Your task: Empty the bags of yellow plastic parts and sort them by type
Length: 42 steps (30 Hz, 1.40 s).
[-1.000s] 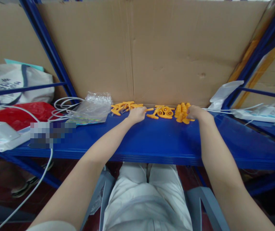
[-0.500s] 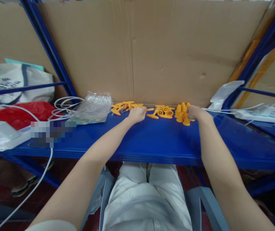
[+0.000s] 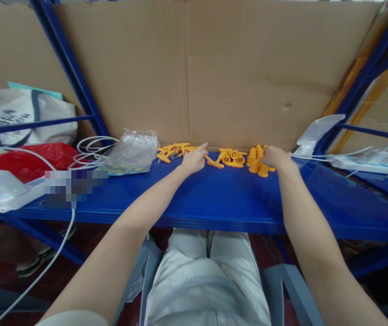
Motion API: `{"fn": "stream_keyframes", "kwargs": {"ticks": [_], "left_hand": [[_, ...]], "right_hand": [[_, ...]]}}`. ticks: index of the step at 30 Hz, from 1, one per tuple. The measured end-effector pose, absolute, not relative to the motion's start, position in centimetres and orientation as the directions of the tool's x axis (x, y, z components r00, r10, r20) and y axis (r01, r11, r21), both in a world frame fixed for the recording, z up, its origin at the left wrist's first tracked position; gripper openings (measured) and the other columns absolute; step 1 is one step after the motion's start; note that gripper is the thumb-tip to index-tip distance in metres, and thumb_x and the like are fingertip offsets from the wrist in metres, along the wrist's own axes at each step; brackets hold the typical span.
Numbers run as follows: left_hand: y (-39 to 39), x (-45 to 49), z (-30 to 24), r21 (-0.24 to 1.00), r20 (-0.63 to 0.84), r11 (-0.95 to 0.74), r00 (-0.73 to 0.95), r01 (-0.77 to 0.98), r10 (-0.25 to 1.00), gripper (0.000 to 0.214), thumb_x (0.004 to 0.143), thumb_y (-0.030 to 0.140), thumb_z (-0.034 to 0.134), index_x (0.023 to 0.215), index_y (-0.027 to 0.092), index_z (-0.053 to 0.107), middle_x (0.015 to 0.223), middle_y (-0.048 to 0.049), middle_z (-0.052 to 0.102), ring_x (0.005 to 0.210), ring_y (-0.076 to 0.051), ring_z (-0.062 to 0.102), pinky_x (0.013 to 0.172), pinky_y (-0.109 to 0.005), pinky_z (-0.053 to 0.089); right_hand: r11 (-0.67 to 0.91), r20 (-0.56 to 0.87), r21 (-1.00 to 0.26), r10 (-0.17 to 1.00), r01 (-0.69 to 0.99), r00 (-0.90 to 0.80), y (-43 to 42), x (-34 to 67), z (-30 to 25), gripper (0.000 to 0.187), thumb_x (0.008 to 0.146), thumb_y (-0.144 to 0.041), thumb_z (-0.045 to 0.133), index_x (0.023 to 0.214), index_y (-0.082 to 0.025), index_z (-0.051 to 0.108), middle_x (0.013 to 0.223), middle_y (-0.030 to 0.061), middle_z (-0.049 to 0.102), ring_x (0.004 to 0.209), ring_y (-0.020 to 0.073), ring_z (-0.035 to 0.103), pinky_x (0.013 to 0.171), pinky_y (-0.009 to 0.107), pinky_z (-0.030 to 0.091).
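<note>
Small orange plastic parts lie in three heaps along the back of a blue shelf point(image 3: 214, 194): a left heap point(image 3: 172, 151), a middle heap point(image 3: 232, 158) and a right heap point(image 3: 255, 159). My left hand point(image 3: 194, 160) rests between the left and middle heaps. Its fingers are curled on a thin orange threaded piece point(image 3: 210, 160), while the index finger sticks out. My right hand point(image 3: 275, 157) is closed over the right heap, on an orange part whose base point(image 3: 264, 171) shows below the fingers.
A cardboard sheet point(image 3: 231, 68) stands behind the shelf. To the left are a clear plastic bag point(image 3: 131, 151), coiled white cables point(image 3: 90, 147), a red bag point(image 3: 27, 160) and a white adapter point(image 3: 3, 188). To the right lie a white bag point(image 3: 316, 131) and a power strip point(image 3: 367, 164).
My left hand has stuck out its index finger and drawn the threaded piece slightly toward me. My right hand has shifted a little left over its heap, and one orange part has slid forward.
</note>
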<state>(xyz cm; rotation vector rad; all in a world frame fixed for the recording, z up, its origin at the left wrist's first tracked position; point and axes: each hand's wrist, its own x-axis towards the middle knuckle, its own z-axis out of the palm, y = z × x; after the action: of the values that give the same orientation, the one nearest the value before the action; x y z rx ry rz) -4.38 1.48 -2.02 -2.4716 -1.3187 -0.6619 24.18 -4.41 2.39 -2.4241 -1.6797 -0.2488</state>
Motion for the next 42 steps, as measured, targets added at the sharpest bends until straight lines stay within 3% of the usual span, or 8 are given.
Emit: {"fn": "stream_keyframes", "kwargs": {"ticks": [3, 8, 11, 17, 22, 25, 32, 42], "left_hand": [[2.2, -4.6, -2.5, -0.043, 0.56, -0.609, 0.524, 0.792, 0.642, 0.043, 0.088, 0.01, 0.043, 0.121, 0.02, 0.068, 0.163, -0.0073, 0.037, 0.112, -0.027, 0.07, 0.085, -0.04, 0.061], [3.2, -4.7, -3.1, -0.083, 0.657, -0.688, 0.559, 0.721, 0.507, 0.041, 0.096, 0.016, 0.036, 0.128, 0.018, 0.062, 0.166, -0.0119, 0.03, 0.116, -0.026, 0.067, 0.09, -0.04, 0.059], [3.6, -4.5, -3.3, -0.114, 0.692, -0.731, 0.581, 0.673, 0.428, 0.04, 0.101, 0.023, 0.034, 0.131, 0.019, 0.059, 0.165, -0.0138, 0.031, 0.119, -0.026, 0.065, 0.099, -0.043, 0.053], [3.8, -4.4, -3.4, -0.118, 0.702, -0.775, 0.604, 0.621, 0.377, 0.042, 0.103, 0.026, 0.034, 0.141, 0.024, 0.051, 0.165, -0.014, 0.031, 0.134, -0.028, 0.055, 0.104, -0.047, 0.047], [3.9, -4.6, -3.5, -0.119, 0.687, -0.777, 0.616, 0.619, 0.385, 0.043, 0.102, 0.022, 0.033, 0.142, 0.023, 0.05, 0.166, -0.0146, 0.029, 0.137, -0.029, 0.053, 0.105, -0.048, 0.046], [4.0, -4.8, -3.4, -0.115, 0.683, -0.774, 0.615, 0.623, 0.393, 0.045, 0.101, 0.02, 0.034, 0.143, 0.023, 0.049, 0.167, -0.0146, 0.028, 0.136, -0.029, 0.053, 0.105, -0.048, 0.045], [3.4, -4.6, -2.9, -0.107, 0.658, -0.766, 0.623, 0.634, 0.424, 0.047, 0.098, 0.016, 0.036, 0.142, 0.02, 0.05, 0.165, -0.0159, 0.031, 0.14, -0.029, 0.048, 0.108, -0.049, 0.042], [2.3, -4.4, -2.4, -0.104, 0.621, -0.773, 0.648, 0.626, 0.441, 0.056, 0.092, 0.014, 0.043, 0.147, 0.02, 0.046, 0.164, -0.0169, 0.032, 0.145, -0.031, 0.041, 0.113, -0.053, 0.036]], "right_hand": [[-0.286, 0.372, -0.09, 0.879, 0.954, 0.298, -5.0, 22.7, 2.3, 0.035, 0.09, -0.02, 0.05, 0.119, -0.014, 0.068, 0.122, 0.0209, 0.068, 0.118, 0.0331, 0.062, 0.1, 0.055, 0.043], [0.097, 0.555, -0.075, 0.831, 0.992, -0.039, -5.1, 19.9, 1.5, 0.037, 0.094, -0.028, 0.048, 0.126, -0.017, 0.065, 0.13, 0.0196, 0.064, 0.124, 0.0355, 0.056, 0.101, 0.056, 0.043], [0.293, 0.5, -0.099, 0.841, 0.951, -0.207, -4.8, 18.1, 0.6, 0.039, 0.094, -0.029, 0.052, 0.129, -0.019, 0.064, 0.133, 0.0177, 0.064, 0.126, 0.0351, 0.056, 0.104, 0.055, 0.043], [0.555, 0.404, -0.372, 0.819, 0.744, -0.408, -3.7, 15.8, -1.6, 0.039, 0.092, -0.022, 0.059, 0.131, -0.019, 0.063, 0.124, 0.0145, 0.07, 0.111, 0.0291, 0.067, 0.1, 0.049, 0.05], [0.383, 0.241, -0.833, 0.901, 0.4, -0.361, -3.9, 14.2, -2.1, 0.051, 0.095, -0.018, 0.055, 0.146, -0.021, 0.048, 0.102, 0.0075, 0.076, 0.076, 0.0166, 0.072, 0.081, 0.037, 0.059], [0.211, 0.143, -0.961, 0.931, 0.177, -0.336, -4.7, 13.3, -1.8, 0.054, 0.097, -0.018, 0.052, 0.15, -0.021, 0.042, 0.101, 0.0063, 0.077, 0.072, 0.0136, 0.072, 0.078, 0.032, 0.059], [0.105, 0.121, -0.992, 0.938, -0.066, -0.326, -5.2, 13.4, -1.5, 0.033, 0.097, -0.018, 0.052, 0.127, -0.021, 0.063, 0.102, 0.0073, 0.079, 0.083, 0.0154, 0.075, 0.086, 0.034, 0.059], [0.227, 0.227, -0.974, 0.959, -0.022, -0.17, -4.6, 13.5, -1.7, 0.011, 0.094, -0.033, 0.06, 0.093, -0.022, 0.064, 0.106, 0.0065, 0.078, 0.109, 0.0181, 0.071, 0.097, 0.041, 0.053]]}}
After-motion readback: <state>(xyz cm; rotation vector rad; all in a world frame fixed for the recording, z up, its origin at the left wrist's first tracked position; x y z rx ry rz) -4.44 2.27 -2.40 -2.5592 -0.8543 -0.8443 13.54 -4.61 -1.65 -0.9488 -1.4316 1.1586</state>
